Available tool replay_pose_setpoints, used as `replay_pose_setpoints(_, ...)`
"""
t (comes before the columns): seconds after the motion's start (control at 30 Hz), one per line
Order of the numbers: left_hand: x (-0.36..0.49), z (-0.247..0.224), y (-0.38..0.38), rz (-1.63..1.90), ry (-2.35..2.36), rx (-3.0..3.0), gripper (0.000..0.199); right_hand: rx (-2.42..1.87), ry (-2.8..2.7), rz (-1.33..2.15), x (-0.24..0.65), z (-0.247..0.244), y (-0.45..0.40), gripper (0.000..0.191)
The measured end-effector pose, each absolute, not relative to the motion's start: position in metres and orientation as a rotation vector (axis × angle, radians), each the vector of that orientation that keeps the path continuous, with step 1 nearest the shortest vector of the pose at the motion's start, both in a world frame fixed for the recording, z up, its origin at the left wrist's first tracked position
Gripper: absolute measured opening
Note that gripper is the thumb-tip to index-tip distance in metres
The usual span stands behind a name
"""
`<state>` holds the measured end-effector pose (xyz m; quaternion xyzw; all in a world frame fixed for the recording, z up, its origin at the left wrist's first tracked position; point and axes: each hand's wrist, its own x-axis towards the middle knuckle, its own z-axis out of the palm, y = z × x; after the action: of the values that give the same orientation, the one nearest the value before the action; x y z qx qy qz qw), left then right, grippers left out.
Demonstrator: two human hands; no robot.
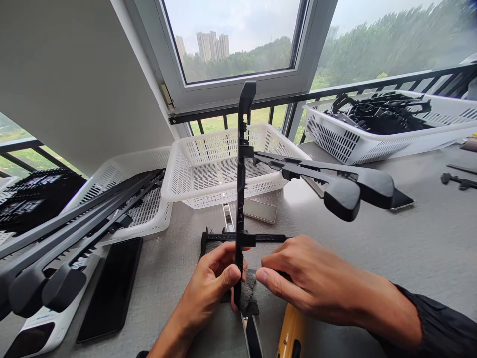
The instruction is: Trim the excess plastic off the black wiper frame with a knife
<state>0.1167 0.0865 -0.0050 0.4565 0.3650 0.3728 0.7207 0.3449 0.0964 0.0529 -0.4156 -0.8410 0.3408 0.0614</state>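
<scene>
My left hand [214, 283] grips the lower end of a long black plastic trim strip [241, 184]. The strip stands upright on edge, with clips and tabs along its right side. My right hand [294, 273] is beside it on the right, fingers curled and thumb pressed in; whatever those fingers hold, if anything, is hidden. A crumpled grey cloth [249, 296] lies just by the strip's lower end, between my hands. Behind the strip is a black caliper [266, 237]. Below my right hand a yellow-handled tool [290, 330] is partly visible.
Two more trim strips [341, 196] lie to the right, others [74, 248] to the left across a white basket [166, 219]. Another white basket [223, 191] stands ahead; a third [331, 136] holds black parts. A black phone [112, 291] lies at left.
</scene>
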Motion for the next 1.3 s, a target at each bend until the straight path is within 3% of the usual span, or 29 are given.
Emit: replay_pose_setpoints(1.3,0.1157,-0.0073,0.0849,0.779,0.855,0.991,0.071,-1.248,-2.588,0.969,0.3431,0.0535,0.0961,0.051)
